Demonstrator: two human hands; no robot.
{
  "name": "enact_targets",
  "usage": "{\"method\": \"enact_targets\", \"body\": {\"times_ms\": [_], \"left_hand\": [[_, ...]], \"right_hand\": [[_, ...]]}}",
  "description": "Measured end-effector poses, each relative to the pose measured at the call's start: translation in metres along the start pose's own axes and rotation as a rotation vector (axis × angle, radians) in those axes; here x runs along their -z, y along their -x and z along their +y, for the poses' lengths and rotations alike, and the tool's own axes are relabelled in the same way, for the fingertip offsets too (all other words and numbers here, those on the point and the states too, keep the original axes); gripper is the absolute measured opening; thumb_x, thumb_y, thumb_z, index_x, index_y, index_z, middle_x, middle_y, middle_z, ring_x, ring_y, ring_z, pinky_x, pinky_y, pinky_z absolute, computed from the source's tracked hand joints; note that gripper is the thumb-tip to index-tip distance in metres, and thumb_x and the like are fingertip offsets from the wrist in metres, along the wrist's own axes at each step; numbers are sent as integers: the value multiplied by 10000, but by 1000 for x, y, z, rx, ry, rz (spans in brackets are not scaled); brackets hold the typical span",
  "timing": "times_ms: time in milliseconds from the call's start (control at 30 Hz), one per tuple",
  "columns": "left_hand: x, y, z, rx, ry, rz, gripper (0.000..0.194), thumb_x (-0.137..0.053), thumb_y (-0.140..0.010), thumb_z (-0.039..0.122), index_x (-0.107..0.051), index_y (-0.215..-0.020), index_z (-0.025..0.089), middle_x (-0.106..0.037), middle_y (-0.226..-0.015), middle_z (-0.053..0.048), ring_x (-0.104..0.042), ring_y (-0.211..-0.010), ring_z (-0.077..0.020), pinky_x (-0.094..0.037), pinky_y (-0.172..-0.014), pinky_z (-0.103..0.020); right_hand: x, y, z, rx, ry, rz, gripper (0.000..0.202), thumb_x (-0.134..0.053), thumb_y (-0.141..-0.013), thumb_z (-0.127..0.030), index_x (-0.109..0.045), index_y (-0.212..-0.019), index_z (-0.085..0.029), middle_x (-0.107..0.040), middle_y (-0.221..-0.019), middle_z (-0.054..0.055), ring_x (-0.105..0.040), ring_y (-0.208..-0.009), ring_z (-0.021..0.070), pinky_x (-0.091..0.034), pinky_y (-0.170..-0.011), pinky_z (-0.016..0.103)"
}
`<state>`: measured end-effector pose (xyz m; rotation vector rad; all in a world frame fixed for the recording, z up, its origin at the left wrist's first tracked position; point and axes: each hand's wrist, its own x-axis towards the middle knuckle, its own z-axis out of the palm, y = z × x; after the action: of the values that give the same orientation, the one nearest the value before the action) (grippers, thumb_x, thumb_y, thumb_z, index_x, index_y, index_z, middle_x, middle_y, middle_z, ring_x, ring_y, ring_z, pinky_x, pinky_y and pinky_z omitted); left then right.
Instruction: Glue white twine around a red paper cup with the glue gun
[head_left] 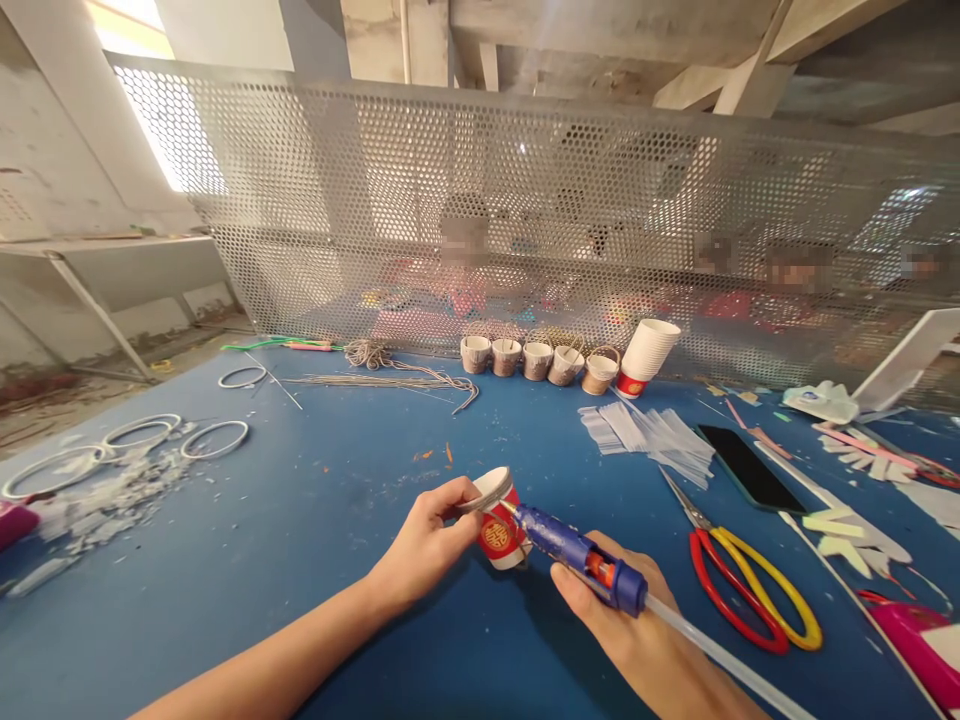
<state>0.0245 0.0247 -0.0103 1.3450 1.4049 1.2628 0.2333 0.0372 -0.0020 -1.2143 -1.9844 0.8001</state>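
Note:
A red and white paper cup [501,537] with a gold emblem tilts over the blue table. My left hand [433,540] is closed on the cup's rim side, where a greyish cord strip [487,494] runs below the rim. My right hand [626,610] is wrapped round a blue glue gun [559,540], a clear glue stick [720,655] trailing from its back. The gun's nozzle touches or nearly touches the cup near the strip. Part of the cup is hidden behind my left fingers.
Cord-wrapped cups [537,362] and a leaning cup stack [651,350] stand by the perforated screen [337,200]. Right are clear strips [649,435], a phone [750,468] and scissors [750,590]. White rings [215,440] lie left, cord [367,354] behind. People are beyond the screen.

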Motion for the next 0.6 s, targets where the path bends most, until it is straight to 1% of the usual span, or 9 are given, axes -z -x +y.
{"method": "enact_targets", "body": {"times_ms": [100,267,367,500,600], "left_hand": [[0,0,-1,-7,1,-5,189,-570,-715,293,-527,-591,157,-519,-585,20,-448,-597,-126,-366,-569,-231],[3,-1,-5,-8,50,3,192,-583,-707,280,-517,-578,156,-511,-583,28,-449,-589,-120,-365,-570,-231],[4,-2,-8,-7,63,9,199,-587,-706,285,-510,-574,157,-507,-593,26,-443,-592,-119,-362,-570,-233],[4,-3,-8,6,71,5,177,-583,-696,278,-520,-582,159,-522,-598,21,-455,-601,-126,-377,-583,-240],[4,-3,-8,0,73,-1,170,-588,-701,271,-543,-586,155,-549,-600,10,-479,-607,-136,-397,-595,-247]], "right_hand": [[-1,2,-1,20,4,-21,376,-515,-828,-546,-624,-681,-217,-639,-602,8,-588,-554,164,-462,-554,238],[0,-2,7,-57,-17,64,415,-525,-796,-596,-599,-617,-230,-606,-560,13,-620,-627,196,-493,-579,250],[1,-4,13,-95,-29,84,426,-523,-788,-620,-629,-654,-230,-615,-587,26,-635,-662,209,-503,-557,251],[0,-3,12,-115,-8,113,406,-552,-772,-610,-641,-676,-226,-605,-583,16,-629,-634,202,-500,-543,251],[-1,0,5,-68,-16,78,399,-547,-778,-594,-608,-630,-228,-584,-544,2,-608,-578,187,-493,-555,253]]}}
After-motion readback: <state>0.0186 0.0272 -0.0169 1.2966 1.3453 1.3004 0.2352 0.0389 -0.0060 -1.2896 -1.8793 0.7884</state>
